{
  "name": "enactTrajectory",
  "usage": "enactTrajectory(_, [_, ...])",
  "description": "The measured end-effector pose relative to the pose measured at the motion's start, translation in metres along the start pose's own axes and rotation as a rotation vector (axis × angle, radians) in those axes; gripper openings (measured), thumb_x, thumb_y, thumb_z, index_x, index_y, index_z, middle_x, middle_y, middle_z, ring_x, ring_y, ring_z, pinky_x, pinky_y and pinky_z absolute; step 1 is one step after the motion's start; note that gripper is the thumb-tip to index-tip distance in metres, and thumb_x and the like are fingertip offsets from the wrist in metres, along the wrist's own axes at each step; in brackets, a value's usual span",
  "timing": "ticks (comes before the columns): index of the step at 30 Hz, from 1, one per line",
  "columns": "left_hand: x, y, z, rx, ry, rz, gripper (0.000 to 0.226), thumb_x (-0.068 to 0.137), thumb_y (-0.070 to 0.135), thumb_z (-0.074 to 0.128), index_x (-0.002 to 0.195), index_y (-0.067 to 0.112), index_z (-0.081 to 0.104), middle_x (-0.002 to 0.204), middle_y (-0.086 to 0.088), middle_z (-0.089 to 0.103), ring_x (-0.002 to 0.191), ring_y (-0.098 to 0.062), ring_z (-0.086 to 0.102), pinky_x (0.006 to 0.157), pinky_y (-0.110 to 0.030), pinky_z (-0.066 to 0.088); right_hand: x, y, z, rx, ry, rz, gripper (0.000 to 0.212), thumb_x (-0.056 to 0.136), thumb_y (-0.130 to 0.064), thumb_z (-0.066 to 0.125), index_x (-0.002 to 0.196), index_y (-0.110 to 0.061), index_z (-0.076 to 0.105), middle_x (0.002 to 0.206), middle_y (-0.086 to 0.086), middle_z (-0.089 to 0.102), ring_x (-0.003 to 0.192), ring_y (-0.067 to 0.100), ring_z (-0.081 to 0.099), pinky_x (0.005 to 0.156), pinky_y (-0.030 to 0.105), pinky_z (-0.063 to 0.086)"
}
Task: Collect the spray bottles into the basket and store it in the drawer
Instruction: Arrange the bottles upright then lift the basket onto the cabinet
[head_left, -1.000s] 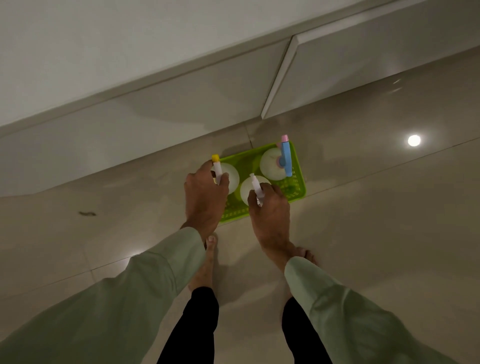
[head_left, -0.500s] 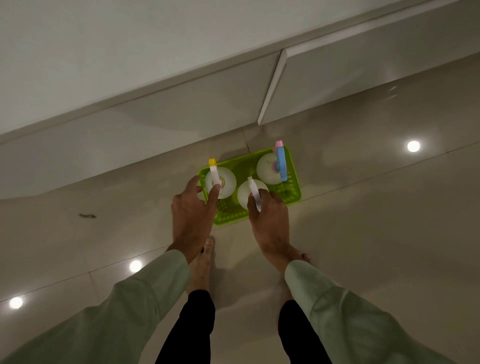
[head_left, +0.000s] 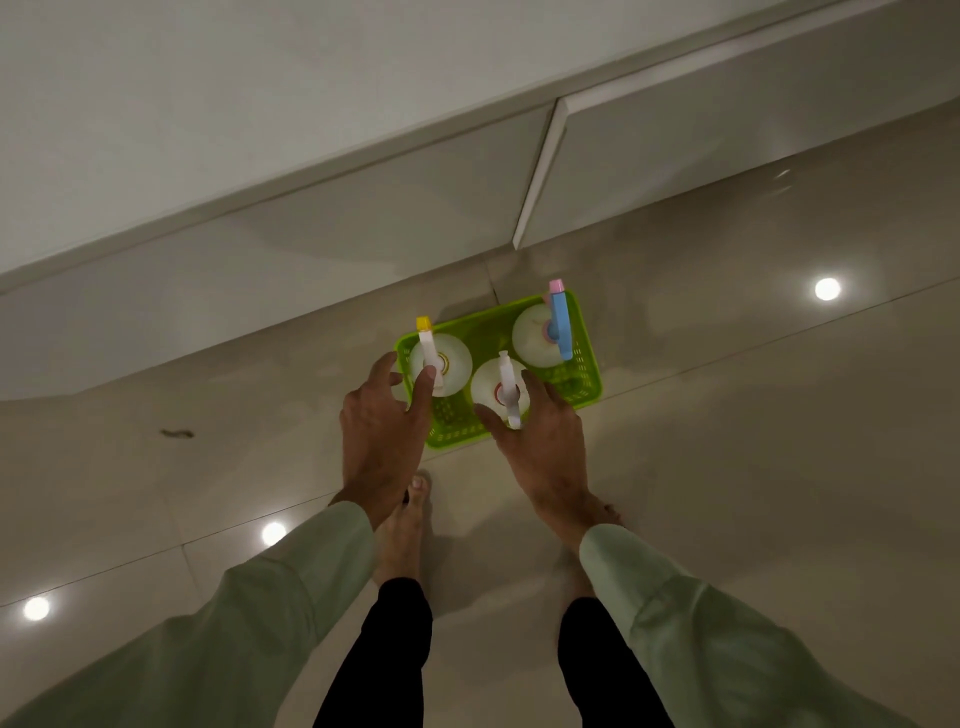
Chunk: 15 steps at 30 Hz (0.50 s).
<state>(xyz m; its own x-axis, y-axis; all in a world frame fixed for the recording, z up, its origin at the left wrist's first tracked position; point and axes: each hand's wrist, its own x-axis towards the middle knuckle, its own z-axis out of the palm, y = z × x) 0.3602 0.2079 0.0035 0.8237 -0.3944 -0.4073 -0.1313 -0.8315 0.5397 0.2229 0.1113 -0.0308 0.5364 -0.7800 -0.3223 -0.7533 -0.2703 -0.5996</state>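
Observation:
A bright green basket (head_left: 591, 376) stands on the tiled floor in front of the low cabinet. Three white spray bottles stand upright in it: one with a yellow-tipped nozzle (head_left: 456, 364) at the left, one with a white sprayer (head_left: 488, 387) in the middle front, and one with a blue sprayer and pink tip (head_left: 530, 332) at the back right. My left hand (head_left: 374, 431) hovers at the basket's left end with fingers spread, the index tip at the yellow-tipped sprayer. My right hand (head_left: 545, 441) is spread over the middle bottle's sprayer and does not clasp it.
Two shut glossy drawer fronts, left (head_left: 363, 223) and right (head_left: 727, 145), run along the cabinet just beyond the basket, under a pale countertop. My bare feet (head_left: 405, 525) stand right behind the basket. A small dark mark (head_left: 176, 433) lies on the floor at left.
Both hands were clasped on the left and middle bottles' sprayers; now the fingers have opened and the hands have drawn slightly back. The bottles stay standing in the basket.

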Motion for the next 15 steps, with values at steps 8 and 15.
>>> enactTrajectory(8, [-0.003, -0.012, 0.001, -0.192, 0.059, -0.112, 0.046, 0.102, 0.040, 0.037, 0.142, 0.017, 0.046, 0.136, -0.006, 0.060, 0.120, -0.021, 0.057, 0.092, -0.029, 0.043, 0.002, 0.038, -0.029, 0.244, 0.282, 0.015, 0.041, 0.100, -0.044, 0.051, 0.124, -0.012, 0.060, 0.118, 0.003, 0.061, 0.101, 0.023, 0.065, 0.081, 0.044, 0.057])
enactTrajectory(15, [0.014, -0.045, 0.031, -0.383, -0.025, -0.588, 0.057, 0.097, 0.033, 0.050, 0.150, 0.024, 0.031, 0.144, -0.010, 0.049, 0.132, -0.033, 0.046, 0.110, -0.050, 0.040, 0.045, 0.098, -0.021, 0.285, 0.068, 0.451, 0.063, 0.094, -0.027, 0.067, 0.149, -0.018, 0.039, 0.148, 0.011, 0.046, 0.134, 0.029, 0.047, 0.109, 0.043, 0.043])
